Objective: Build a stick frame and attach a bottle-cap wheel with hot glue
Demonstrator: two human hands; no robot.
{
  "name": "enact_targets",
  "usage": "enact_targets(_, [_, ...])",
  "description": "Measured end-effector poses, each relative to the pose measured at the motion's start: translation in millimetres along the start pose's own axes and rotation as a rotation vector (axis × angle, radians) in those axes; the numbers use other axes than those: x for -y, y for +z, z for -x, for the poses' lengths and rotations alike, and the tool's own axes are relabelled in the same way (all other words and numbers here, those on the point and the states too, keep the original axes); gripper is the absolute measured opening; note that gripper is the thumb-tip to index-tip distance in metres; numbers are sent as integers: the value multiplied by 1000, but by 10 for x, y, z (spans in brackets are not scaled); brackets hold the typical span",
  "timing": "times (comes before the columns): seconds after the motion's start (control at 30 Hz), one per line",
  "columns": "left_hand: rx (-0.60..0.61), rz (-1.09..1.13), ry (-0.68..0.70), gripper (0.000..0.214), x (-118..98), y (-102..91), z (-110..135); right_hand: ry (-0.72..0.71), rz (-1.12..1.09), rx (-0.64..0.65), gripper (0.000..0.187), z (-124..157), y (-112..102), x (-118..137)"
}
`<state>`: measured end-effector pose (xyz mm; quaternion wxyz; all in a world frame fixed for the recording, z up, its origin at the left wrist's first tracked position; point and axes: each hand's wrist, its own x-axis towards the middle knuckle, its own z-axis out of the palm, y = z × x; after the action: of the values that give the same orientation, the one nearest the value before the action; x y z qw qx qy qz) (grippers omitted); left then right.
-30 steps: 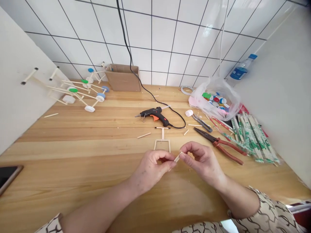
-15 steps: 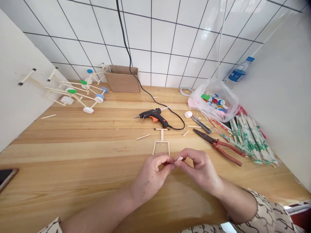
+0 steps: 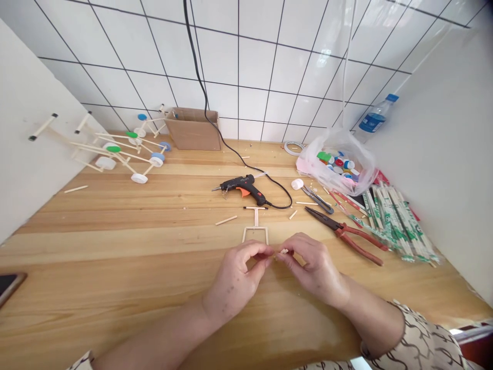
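Note:
My right hand pinches some short pale wooden stick pieces, their ends showing between thumb and forefinger. Close beside it, my left hand is closed too, thumb against fingertips; what it holds, if anything, is hidden. A small gap lies between the two sets of fingertips. Just beyond my left fingers lies a square frame of wooden sticks with a stem and a dark-tipped crossbar; its near side is covered by my hand. Farther back, a black hot glue gun with an orange trigger rests on its wire stand.
Red-handled pliers, a grey utility knife and wrapped chopsticks lie to the right. Behind them sits a plastic bag of bottle caps. At the left stand wheeled stick models beside a cardboard box. A phone lies near left.
My fingertips, touching before, have come slightly apart, with the left hand shifting a little to the left. The stick pieces stay in my right hand. The view has tilted slightly.

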<state>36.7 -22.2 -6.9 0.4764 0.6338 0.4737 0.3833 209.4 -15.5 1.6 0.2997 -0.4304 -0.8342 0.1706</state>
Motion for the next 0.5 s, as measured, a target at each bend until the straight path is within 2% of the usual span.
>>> enact_targets(0.13, [-12, -9, 1, 13, 0, -3, 3, -27, 19, -22, 12, 16, 13, -26])
enact_targets(0.33, [-6, -10, 13, 14, 39, 7, 3, -6, 43, 15, 15, 13, 23, -48])
enact_targets(0.5, [49, 25, 9, 17, -8, 6, 15, 202, -194, 77, 19, -23, -26, 35])
